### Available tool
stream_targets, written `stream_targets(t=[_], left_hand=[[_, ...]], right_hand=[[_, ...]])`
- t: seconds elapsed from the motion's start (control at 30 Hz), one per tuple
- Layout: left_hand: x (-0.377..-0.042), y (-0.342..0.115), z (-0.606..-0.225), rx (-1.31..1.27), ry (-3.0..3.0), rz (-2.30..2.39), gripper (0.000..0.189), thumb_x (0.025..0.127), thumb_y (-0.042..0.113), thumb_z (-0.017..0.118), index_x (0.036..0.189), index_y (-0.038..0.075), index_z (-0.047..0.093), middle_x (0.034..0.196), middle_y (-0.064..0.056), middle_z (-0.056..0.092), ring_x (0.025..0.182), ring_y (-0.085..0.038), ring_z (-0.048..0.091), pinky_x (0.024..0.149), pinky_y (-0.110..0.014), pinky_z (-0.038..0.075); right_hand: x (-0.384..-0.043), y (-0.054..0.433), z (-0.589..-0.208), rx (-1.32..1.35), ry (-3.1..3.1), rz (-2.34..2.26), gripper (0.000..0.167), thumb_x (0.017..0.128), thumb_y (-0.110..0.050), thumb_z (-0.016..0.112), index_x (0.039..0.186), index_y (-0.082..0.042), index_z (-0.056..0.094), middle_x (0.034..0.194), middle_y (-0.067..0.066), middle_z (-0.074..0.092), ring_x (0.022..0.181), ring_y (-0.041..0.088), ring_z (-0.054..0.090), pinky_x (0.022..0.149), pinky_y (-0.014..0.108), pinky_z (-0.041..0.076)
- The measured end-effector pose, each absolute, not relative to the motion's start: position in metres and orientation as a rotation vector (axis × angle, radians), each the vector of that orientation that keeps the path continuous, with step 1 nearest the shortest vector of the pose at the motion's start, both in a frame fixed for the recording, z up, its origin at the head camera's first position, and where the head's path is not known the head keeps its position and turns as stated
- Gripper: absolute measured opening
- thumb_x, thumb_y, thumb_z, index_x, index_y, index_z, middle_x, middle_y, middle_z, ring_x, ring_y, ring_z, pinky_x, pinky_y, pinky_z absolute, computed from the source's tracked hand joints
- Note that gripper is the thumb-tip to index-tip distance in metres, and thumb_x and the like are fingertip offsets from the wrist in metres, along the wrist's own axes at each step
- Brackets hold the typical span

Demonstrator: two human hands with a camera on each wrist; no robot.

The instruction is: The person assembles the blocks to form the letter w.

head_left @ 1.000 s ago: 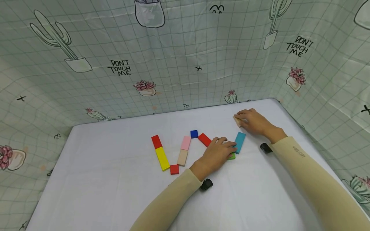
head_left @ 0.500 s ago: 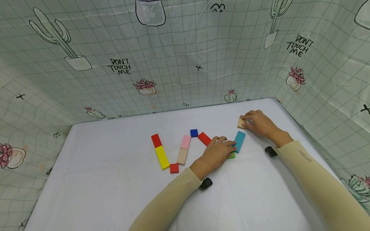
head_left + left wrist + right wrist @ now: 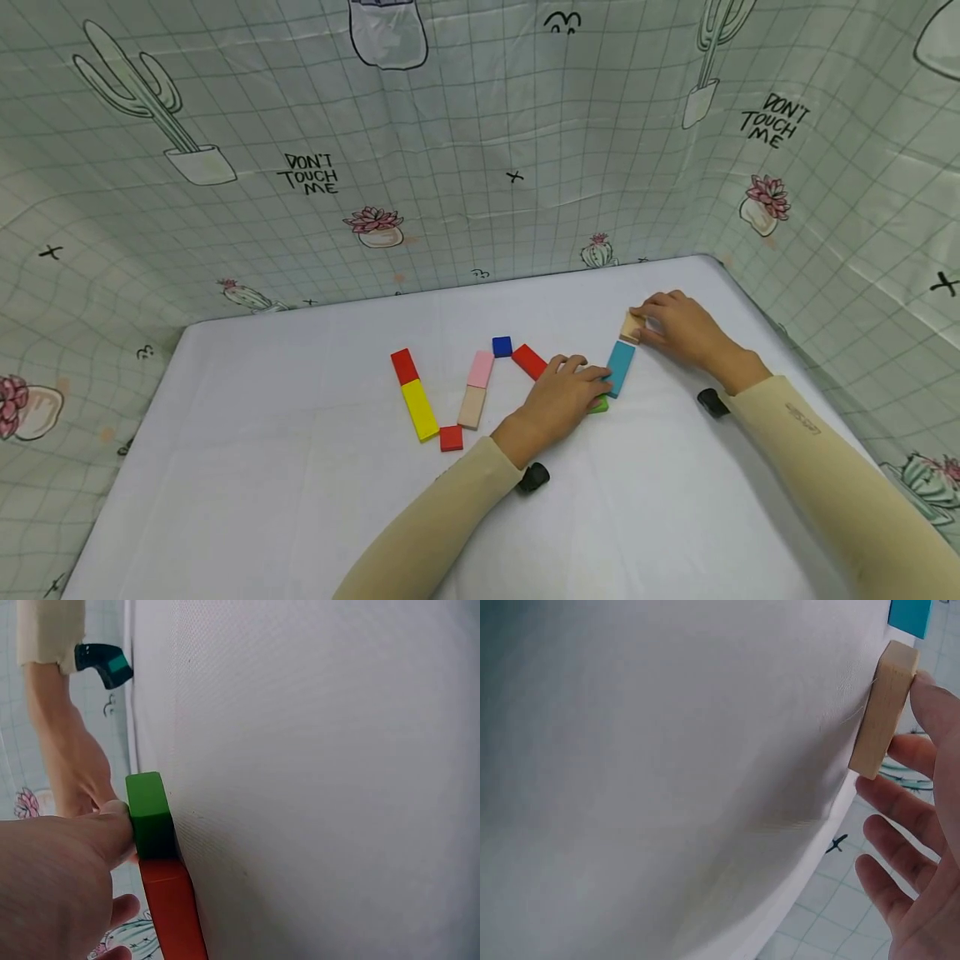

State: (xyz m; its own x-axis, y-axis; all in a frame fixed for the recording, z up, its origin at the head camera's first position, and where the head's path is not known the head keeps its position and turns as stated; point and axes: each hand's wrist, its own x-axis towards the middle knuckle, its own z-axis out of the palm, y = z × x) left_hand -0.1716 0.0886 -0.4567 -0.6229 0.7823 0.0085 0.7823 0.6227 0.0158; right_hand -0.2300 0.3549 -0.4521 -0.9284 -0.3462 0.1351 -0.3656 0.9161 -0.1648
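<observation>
In the head view my right hand (image 3: 686, 333) pinches a plain wooden block (image 3: 631, 326) just beyond the far end of a blue block (image 3: 619, 369). The right wrist view shows thumb and fingers at this wooden block (image 3: 885, 709), which stands close to the blue one. My left hand (image 3: 558, 404) lies over the row, fingertips touching the blue block, partly covering a green block (image 3: 600, 406) and a red block (image 3: 528, 361). In the left wrist view its thumb touches the green block (image 3: 150, 815), which meets the red block (image 3: 172, 907).
Leftward the zigzag continues with a dark blue block (image 3: 502, 347), a pink block (image 3: 481, 368), a beige block (image 3: 472, 407), a small red block (image 3: 451, 438), a yellow block (image 3: 420, 410) and another red block (image 3: 403, 367). The white table (image 3: 247, 467) ends at a patterned curtain (image 3: 465, 133).
My right hand has moved right and slightly nearer with the wooden block, turning it into line with the blue block's far end. The left hand has stayed in place.
</observation>
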Motion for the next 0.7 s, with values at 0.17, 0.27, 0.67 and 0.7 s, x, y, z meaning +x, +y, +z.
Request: stream_targets(t=[0.17, 0.27, 0.67, 0.7], left_hand=[[-0.1720, 0.0894, -0.4575, -1.364, -2.826, -0.036, 0.040, 0.110, 0.037, 0.057, 0.149, 0.029, 0.064, 0.158, 0.012, 0.053, 0.146, -0.018, 0.045, 0.121, -0.035, 0.036], [-0.1719, 0.0890, -0.4574, -1.361, -2.829, -0.041, 0.040, 0.110, 0.037, 0.058, 0.148, 0.029, 0.064, 0.158, 0.012, 0.053, 0.146, -0.018, 0.045, 0.121, -0.035, 0.036], [-0.1724, 0.0892, -0.4569, -1.365, -2.836, -0.033, 0.041, 0.109, 0.037, 0.057, 0.149, 0.029, 0.063, 0.159, 0.012, 0.052, 0.146, -0.017, 0.045, 0.121, -0.035, 0.036], [-0.1727, 0.0894, -0.4575, -1.366, -2.834, -0.029, 0.041, 0.109, 0.038, 0.057, 0.149, 0.030, 0.063, 0.159, 0.012, 0.052, 0.146, -0.017, 0.045, 0.121, -0.035, 0.036]], right_hand=[[-0.2265, 0.3554, -0.4535, 0.542, -2.977, 0.298, 0.043, 0.099, -0.020, 0.076, 0.133, 0.006, 0.069, 0.127, 0.027, 0.067, 0.122, 0.049, 0.057, 0.106, 0.064, 0.046], [-0.2256, 0.3551, -0.4552, 0.539, -2.979, 0.296, 0.044, 0.100, -0.021, 0.076, 0.134, 0.006, 0.068, 0.127, 0.026, 0.068, 0.122, 0.048, 0.058, 0.106, 0.064, 0.046], [-0.2260, 0.3492, -0.4575, 0.582, -2.957, 0.373, 0.045, 0.100, -0.023, 0.076, 0.135, 0.004, 0.069, 0.124, 0.024, 0.069, 0.118, 0.045, 0.058, 0.103, 0.061, 0.048], [-0.2260, 0.3492, -0.4578, 0.580, -2.958, 0.373, 0.045, 0.100, -0.023, 0.075, 0.135, 0.004, 0.069, 0.124, 0.024, 0.069, 0.118, 0.045, 0.058, 0.103, 0.061, 0.048]])
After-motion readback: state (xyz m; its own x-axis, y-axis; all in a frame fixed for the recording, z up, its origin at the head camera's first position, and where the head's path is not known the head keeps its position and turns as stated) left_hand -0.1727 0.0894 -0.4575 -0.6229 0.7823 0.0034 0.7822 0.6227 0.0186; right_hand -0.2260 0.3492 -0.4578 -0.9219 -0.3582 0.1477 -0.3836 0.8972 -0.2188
